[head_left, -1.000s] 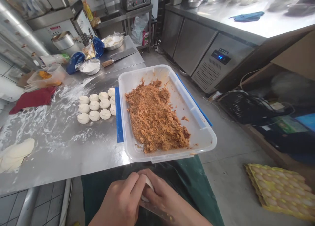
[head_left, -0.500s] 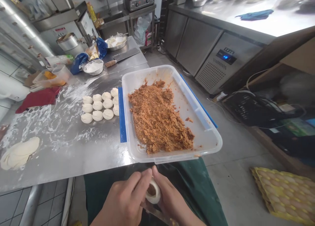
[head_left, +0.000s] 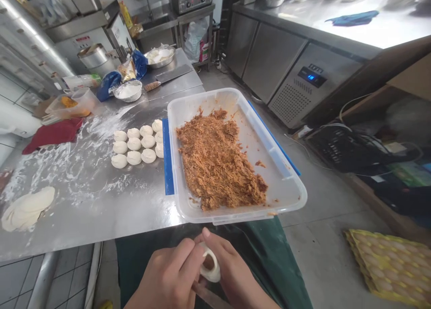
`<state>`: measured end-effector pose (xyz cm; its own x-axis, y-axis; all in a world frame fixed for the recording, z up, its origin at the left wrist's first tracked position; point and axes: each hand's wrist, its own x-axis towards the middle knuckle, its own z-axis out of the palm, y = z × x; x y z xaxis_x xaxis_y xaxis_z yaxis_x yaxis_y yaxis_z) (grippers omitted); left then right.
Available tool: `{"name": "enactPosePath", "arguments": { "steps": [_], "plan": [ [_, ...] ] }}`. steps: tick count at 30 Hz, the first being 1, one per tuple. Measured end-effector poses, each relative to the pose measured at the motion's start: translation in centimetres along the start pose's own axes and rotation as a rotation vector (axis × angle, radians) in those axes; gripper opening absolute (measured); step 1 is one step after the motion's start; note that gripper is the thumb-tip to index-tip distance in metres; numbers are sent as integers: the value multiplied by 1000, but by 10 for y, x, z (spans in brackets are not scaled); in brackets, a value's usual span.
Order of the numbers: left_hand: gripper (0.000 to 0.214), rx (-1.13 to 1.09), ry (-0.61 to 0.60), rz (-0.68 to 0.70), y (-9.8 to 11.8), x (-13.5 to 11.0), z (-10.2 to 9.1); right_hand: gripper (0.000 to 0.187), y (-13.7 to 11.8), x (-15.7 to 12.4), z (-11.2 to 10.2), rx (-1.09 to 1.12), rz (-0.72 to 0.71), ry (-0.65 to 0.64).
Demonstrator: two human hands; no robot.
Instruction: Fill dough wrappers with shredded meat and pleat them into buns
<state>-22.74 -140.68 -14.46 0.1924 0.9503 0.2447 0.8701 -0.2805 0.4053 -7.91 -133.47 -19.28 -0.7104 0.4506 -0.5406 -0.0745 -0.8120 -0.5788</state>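
Note:
Close to my body, both hands hold a half-formed bun (head_left: 216, 273) of pale dough, its round mouth open and brown filling showing inside. My left hand (head_left: 170, 271) pinches the dough rim with thumb and fingertips. Around the other side of the bun curls my right hand (head_left: 234, 266), its thumb along the edge. Below them a flat stick-like tool (head_left: 210, 295) juts out; which hand grips it I cannot tell. Just beyond my hands stands a clear plastic tub (head_left: 292, 203) holding reddish-brown filling (head_left: 218, 165).
Left of the tub, several closed buns (head_left: 134, 143) sit in rows on the floured steel table (head_left: 134, 210). Stacked dough wrappers (head_left: 28, 208) lie far left. A cleaver (head_left: 173, 74) and a bowl of white powder (head_left: 128, 90) are farther back. Egg trays (head_left: 390, 266) stand low right.
My fingers have shifted slightly along the bun's rim, and the bun has tilted a little, sitting slightly lower. The view has moved marginally; the tub and closed buns stay in place.

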Motion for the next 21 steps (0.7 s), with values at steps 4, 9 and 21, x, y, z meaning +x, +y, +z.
{"name": "enactPosePath", "arguments": {
  "steps": [4,9,21],
  "plan": [
    [48,63,-38,32,-2,0,4,59,-2,-1,-2,-73,9,93],
    [29,27,-4,-15,-3,-2,3,57,-3,0,0,-14,8,-9],
    [39,56,-5,16,-2,-4,1,62,0,2,-3,-42,-7,38]
  ]
}}
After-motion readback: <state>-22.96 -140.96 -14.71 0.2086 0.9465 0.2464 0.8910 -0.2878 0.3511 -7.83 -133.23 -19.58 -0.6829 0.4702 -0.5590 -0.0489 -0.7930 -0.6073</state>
